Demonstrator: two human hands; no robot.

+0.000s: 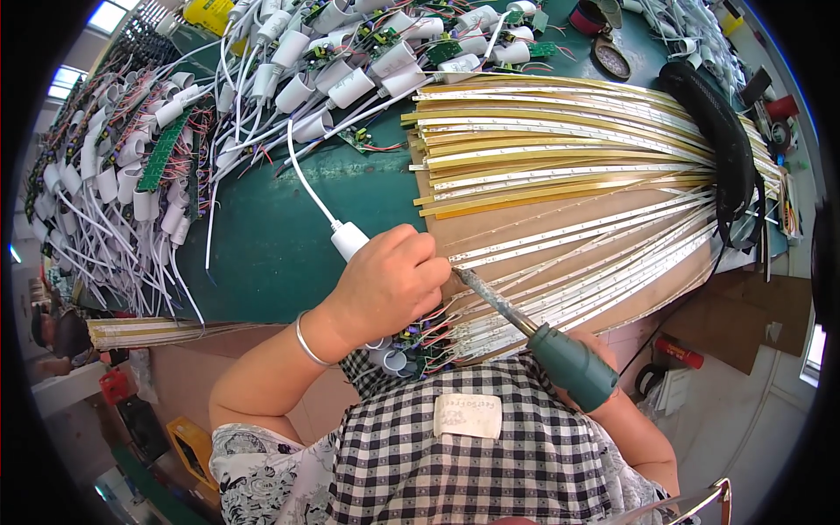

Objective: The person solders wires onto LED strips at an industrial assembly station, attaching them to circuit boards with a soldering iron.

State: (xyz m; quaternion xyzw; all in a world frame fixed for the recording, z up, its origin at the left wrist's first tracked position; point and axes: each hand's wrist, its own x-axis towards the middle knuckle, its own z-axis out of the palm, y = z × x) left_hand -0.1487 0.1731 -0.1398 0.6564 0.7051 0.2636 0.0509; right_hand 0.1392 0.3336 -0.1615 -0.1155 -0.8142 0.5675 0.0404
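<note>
Soldering at a crowded green tabletop [262, 236], the left hand pinching a small white part while the right brought in the iron.

At far left lay a heap of white housings [122, 175] with thin leads, light and easily tangled. The left hand [389, 284] had its fingers [429, 262] curled shut on a white plug-like cap [349, 238] whose cord [306, 179] ran up the tabletop; it looked light, rigid and smooth, best pinched round its body, not tugged by the cord. Just beside it, the soldering iron [525, 328] angled in, its tip near the fingers; the right hand [604, 350], mostly hidden, was wrapped round the green grip. Rightward fanned long LED strips [569, 140], thin, springy, likely fragile.
</note>
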